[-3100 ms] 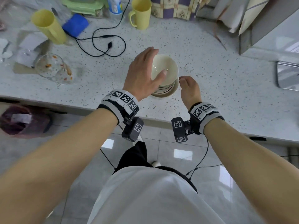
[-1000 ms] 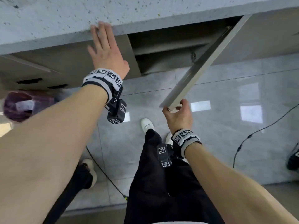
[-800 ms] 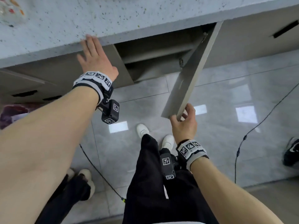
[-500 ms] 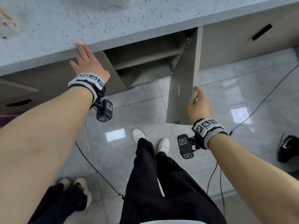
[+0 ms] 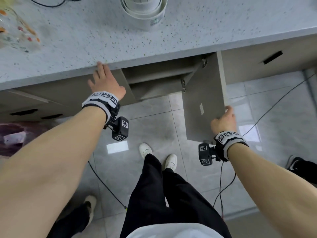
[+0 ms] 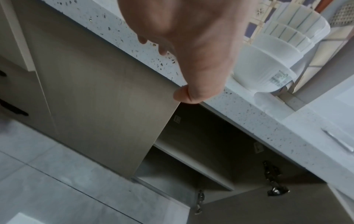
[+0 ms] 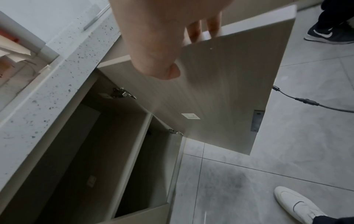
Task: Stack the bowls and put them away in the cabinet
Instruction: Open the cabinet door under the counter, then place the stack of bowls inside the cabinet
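Observation:
A stack of white bowls (image 5: 143,12) stands on the speckled countertop (image 5: 205,28), right above the open cabinet (image 5: 157,79); the left wrist view shows the bowls (image 6: 277,60) too. My left hand (image 5: 104,81) lies flat with straight fingers on the closed left door (image 6: 99,98), thumb at its edge. My right hand (image 5: 224,119) grips the outer edge of the open right door (image 5: 204,100), fingers (image 7: 203,30) curled over it. Inside the cabinet (image 7: 114,151) a shelf shows; it looks bare.
A patterned glass bowl (image 5: 15,31) sits at the counter's left. Cables (image 5: 274,107) run over the tiled floor. Another person's dark shoe (image 5: 298,165) is at the right, my white shoes (image 5: 145,150) below the cabinet, a purple bag (image 5: 17,134) at the left.
My right hand has swung the right door further open, out to the right. The left hand stays flat on the left door. The bowl stack has come into the head view.

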